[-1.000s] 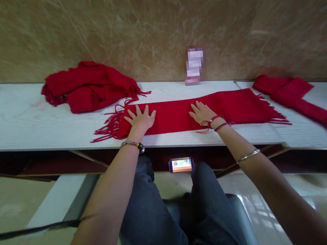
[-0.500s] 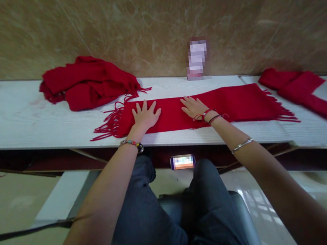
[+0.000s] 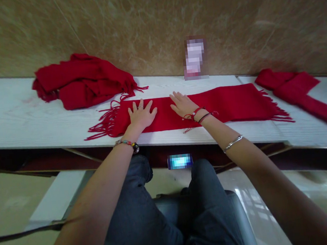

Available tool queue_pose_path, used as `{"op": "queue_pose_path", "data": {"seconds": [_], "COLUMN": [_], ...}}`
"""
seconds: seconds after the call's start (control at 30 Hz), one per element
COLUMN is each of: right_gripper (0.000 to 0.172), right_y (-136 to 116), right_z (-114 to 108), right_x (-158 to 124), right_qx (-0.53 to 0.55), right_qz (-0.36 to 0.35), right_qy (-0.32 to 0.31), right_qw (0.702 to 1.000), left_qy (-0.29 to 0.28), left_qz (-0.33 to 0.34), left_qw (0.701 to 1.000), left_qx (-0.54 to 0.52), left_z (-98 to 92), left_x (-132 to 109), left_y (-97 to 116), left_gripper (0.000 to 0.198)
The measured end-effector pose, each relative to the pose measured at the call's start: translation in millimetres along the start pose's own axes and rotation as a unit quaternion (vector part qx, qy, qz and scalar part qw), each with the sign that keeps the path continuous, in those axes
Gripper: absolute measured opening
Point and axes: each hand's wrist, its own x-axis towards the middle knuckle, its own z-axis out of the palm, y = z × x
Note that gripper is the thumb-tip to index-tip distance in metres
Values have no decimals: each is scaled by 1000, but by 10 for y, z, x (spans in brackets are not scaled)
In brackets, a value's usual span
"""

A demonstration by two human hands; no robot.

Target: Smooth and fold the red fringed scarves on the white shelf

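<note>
A long red fringed scarf (image 3: 231, 102) lies flat and stretched out along the white table (image 3: 21, 120). My left hand (image 3: 141, 115) rests palm down on it near its left fringed end, fingers spread. My right hand (image 3: 182, 104) lies flat on the scarf's middle, fingers spread, close to the left hand. Both wrists carry bracelets.
A heap of crumpled red scarves (image 3: 81, 82) sits at the back left. Another red scarf (image 3: 299, 86) trails off at the right. A blurred small box (image 3: 194, 58) stands against the marbled wall. A phone (image 3: 180, 161) rests on my lap under the table edge.
My right hand has slid left along the scarf toward my left hand. The left hand has stayed near the left fringe.
</note>
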Motion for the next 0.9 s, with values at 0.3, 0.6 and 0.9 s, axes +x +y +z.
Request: {"op": "queue_pose_path", "data": {"seconds": [0.3, 0.6, 0.9], "right_gripper": [55, 66, 60], "right_y": [280, 654, 35], "right_z": [110, 161, 76], "right_x": [-23, -20, 56], "right_qx": [9, 11, -2], "right_qz": [56, 138, 17], "right_qy": [-23, 53, -37], "right_qw": [998, 989, 999], "left_qy": [-2, -3, -1], "left_qz": [1, 3, -6], "left_qw": [1000, 1000, 1000], "left_qx": [-10, -18, -7], "left_z": [-9, 2, 10], "left_x": [-7, 9, 19], "left_y": [7, -5, -3], "left_gripper": [63, 64, 63]}}
